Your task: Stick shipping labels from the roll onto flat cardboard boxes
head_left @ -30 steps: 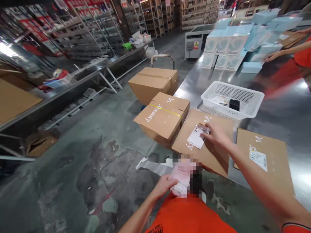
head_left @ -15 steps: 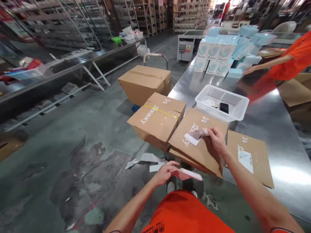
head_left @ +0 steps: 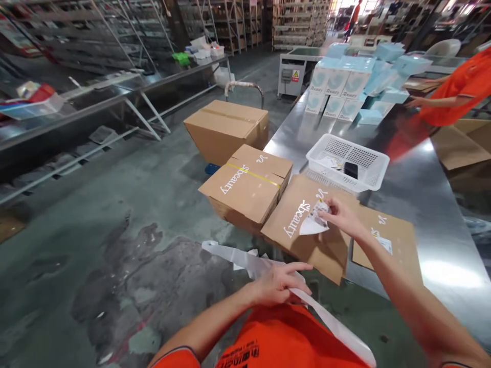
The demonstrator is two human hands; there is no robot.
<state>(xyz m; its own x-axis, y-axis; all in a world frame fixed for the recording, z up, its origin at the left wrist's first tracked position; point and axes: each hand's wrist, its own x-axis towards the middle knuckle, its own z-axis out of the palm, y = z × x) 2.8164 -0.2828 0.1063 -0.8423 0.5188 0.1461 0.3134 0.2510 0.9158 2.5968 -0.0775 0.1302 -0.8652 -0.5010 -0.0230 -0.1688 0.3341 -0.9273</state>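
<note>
Sticking a label onto a flat carton at the steel table's edge

Seen from the head camera, the right hand is pinching a white label between thumb and fingertips, fingers closed on its upper corner, and pressing it onto the flat carton that is overhanging the near edge of the steel table. The left hand, below the carton and close to the body, is gripping a long white backing strip with fingers loosely curled around it. A taped box is sitting just left of the carton; a white basket is lying just behind it. Doing this well, I judge, means smoothing the label outward from the pinched corner while keeping the strip clear.
</note>
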